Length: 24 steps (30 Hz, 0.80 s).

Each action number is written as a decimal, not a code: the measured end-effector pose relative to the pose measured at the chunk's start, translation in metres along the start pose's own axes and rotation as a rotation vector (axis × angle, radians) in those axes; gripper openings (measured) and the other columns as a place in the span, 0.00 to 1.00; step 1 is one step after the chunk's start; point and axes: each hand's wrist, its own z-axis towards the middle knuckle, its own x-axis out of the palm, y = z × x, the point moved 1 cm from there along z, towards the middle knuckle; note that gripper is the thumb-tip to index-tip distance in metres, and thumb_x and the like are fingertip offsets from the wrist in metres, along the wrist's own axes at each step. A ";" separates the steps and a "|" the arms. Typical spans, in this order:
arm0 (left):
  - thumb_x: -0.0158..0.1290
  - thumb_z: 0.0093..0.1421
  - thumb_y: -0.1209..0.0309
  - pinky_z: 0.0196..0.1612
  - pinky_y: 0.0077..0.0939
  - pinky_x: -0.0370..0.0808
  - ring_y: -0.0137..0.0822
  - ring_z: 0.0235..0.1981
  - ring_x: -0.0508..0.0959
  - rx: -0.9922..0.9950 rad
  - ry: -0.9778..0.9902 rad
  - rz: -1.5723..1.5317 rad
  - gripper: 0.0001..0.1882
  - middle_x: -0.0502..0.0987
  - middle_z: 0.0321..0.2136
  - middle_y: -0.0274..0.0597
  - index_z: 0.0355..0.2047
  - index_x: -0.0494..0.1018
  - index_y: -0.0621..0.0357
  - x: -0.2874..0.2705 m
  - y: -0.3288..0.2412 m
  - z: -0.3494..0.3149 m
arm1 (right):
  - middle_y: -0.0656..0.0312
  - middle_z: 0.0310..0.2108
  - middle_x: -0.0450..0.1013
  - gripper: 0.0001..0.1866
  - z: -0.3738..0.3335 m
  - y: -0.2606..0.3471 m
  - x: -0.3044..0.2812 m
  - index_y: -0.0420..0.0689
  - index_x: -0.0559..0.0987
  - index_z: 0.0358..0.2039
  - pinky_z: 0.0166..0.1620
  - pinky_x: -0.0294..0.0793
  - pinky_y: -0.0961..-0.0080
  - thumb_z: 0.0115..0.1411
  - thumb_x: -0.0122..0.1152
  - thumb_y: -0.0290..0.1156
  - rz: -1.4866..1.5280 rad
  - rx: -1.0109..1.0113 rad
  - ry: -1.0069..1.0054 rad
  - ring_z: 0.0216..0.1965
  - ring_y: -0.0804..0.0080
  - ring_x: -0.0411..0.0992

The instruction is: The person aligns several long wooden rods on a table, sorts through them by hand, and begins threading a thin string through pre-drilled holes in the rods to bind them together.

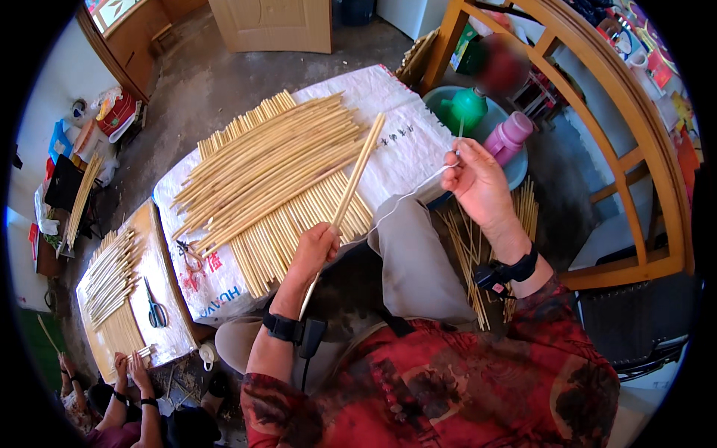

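Observation:
My left hand is closed round a couple of straw-coloured stalks, held upright and tilted over the near edge of the table. My right hand is raised to the right, thumb and fingers pinched together on a white thread. A thin, needle-like tip sticks up from that pinch. The thread sags from my right fingers toward the stalks in my left hand. In front of me, a loose layer of long stalks lies across a mat of stalks set side by side.
A white sheet covers the table. Dark-handled scissors lie at its left. Another person's hands work at the lower-left table, beside more scissors. At right stand a basin with green and pink bottles, loose stalks and a wooden frame.

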 end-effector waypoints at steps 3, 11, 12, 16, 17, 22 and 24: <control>0.41 0.62 0.66 0.21 0.14 0.62 0.23 0.16 0.64 -0.096 0.024 0.044 0.11 0.66 0.16 0.31 0.29 0.69 0.60 0.010 -0.005 -0.008 | 0.62 0.27 0.71 0.07 -0.018 0.009 -0.040 0.42 0.71 0.36 0.27 0.70 0.80 0.61 0.50 0.31 -0.065 -0.009 -0.134 0.22 0.77 0.69; 0.42 0.62 0.66 0.18 0.12 0.61 0.20 0.15 0.63 -0.058 -0.071 0.013 0.11 0.69 0.18 0.30 0.31 0.70 0.60 0.032 -0.007 -0.004 | 0.65 0.26 0.71 0.06 -0.052 0.010 -0.118 0.45 0.73 0.35 0.27 0.69 0.82 0.60 0.52 0.31 -0.028 0.012 -0.324 0.23 0.78 0.68; 0.42 0.62 0.66 0.18 0.12 0.61 0.20 0.15 0.63 -0.036 -0.081 0.012 0.11 0.69 0.19 0.31 0.31 0.70 0.60 0.037 -0.012 0.001 | 0.66 0.25 0.71 0.05 -0.053 0.012 -0.123 0.46 0.73 0.35 0.27 0.69 0.82 0.59 0.52 0.31 -0.039 0.005 -0.333 0.23 0.78 0.68; 0.42 0.63 0.66 0.18 0.12 0.61 0.19 0.16 0.64 0.042 -0.083 0.079 0.12 0.71 0.20 0.32 0.30 0.70 0.61 0.055 -0.005 0.015 | 0.65 0.26 0.71 0.05 -0.055 0.014 -0.138 0.45 0.73 0.35 0.27 0.70 0.81 0.60 0.52 0.31 -0.009 0.010 -0.323 0.23 0.78 0.69; 0.42 0.63 0.66 0.18 0.12 0.61 0.19 0.16 0.64 0.057 -0.077 0.109 0.12 0.71 0.20 0.32 0.30 0.70 0.61 0.059 -0.002 0.018 | 0.64 0.26 0.71 0.06 -0.054 0.013 -0.141 0.45 0.73 0.35 0.27 0.70 0.81 0.60 0.52 0.31 0.010 0.008 -0.312 0.24 0.78 0.69; 0.43 0.62 0.69 0.16 0.13 0.60 0.19 0.14 0.64 0.044 -0.139 0.142 0.11 0.72 0.19 0.32 0.28 0.71 0.60 0.070 -0.005 0.029 | 0.63 0.26 0.71 0.06 -0.054 0.015 -0.154 0.43 0.73 0.34 0.27 0.70 0.80 0.60 0.51 0.30 0.040 -0.026 -0.311 0.25 0.76 0.69; 0.43 0.62 0.69 0.16 0.13 0.61 0.19 0.14 0.63 0.063 -0.141 0.162 0.11 0.72 0.18 0.32 0.27 0.71 0.60 0.077 -0.005 0.034 | 0.63 0.26 0.71 0.06 -0.051 0.019 -0.153 0.43 0.73 0.34 0.27 0.70 0.80 0.60 0.51 0.30 0.037 -0.037 -0.300 0.25 0.76 0.69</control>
